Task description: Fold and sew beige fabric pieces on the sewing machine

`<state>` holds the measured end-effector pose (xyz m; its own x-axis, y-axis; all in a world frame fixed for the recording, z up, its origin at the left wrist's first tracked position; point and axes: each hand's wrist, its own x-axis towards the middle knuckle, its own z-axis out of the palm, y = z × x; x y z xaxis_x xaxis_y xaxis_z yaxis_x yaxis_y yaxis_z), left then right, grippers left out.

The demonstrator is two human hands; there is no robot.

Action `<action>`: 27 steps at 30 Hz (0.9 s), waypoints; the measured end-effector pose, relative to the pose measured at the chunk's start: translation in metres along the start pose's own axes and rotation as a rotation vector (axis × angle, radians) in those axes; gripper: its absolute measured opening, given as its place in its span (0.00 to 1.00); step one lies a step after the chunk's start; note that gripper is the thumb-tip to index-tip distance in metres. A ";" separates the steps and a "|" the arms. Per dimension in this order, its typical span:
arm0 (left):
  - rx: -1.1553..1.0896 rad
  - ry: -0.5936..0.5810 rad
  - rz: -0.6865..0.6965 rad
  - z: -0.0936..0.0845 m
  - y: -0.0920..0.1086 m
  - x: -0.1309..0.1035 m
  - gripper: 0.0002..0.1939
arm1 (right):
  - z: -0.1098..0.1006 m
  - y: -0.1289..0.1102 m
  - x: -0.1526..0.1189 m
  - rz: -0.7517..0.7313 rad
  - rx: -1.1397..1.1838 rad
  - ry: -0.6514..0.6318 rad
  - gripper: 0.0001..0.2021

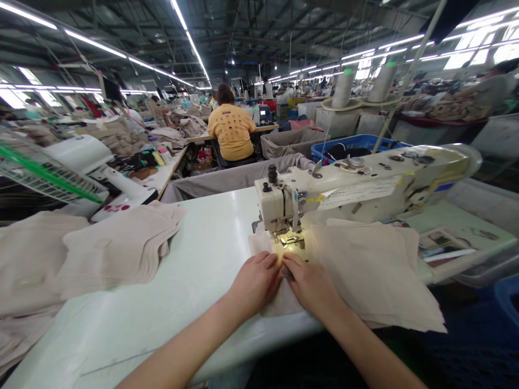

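Observation:
A beige fabric piece (279, 305) lies beneath the presser foot (290, 240) of a cream sewing machine (275, 205). My left hand (256, 281) is closed on it just in front of the needle area, fingers bent and pressed together. Right beside it, my right hand (312, 281) grips the same piece, thumb and fingertips drawn in. A small dark grey object (287, 272) shows under the right fingers; its kind is too hidden to tell. The machine's lamp lights the fabric at the fingertips. To the right, stacked beige pieces (373, 270) hang over the table edge.
More beige fabric stacks (117, 248) lie on the left of the pale table (203, 237). A white fan (81, 162) stands behind them. Thread cones (343, 91) rise behind the machine, near a blue basket (360, 143). A person in a yellow shirt (232, 131) sits ahead.

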<state>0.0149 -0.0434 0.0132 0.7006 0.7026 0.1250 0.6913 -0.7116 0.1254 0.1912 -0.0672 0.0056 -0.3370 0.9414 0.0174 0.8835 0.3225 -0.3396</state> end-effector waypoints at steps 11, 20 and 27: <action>-0.123 0.168 0.040 0.006 -0.025 -0.003 0.16 | -0.005 0.002 -0.019 0.164 0.042 0.140 0.14; -0.134 0.155 0.053 0.005 -0.023 -0.007 0.14 | 0.006 0.002 -0.029 0.127 -0.098 0.058 0.13; -0.123 0.145 0.045 0.007 -0.023 -0.009 0.15 | 0.014 0.005 -0.028 0.115 -0.084 0.071 0.16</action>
<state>-0.0058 -0.0337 0.0025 0.6909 0.6695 0.2728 0.6269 -0.7428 0.2351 0.2004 -0.0929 -0.0099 -0.2105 0.9763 0.0498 0.9402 0.2161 -0.2633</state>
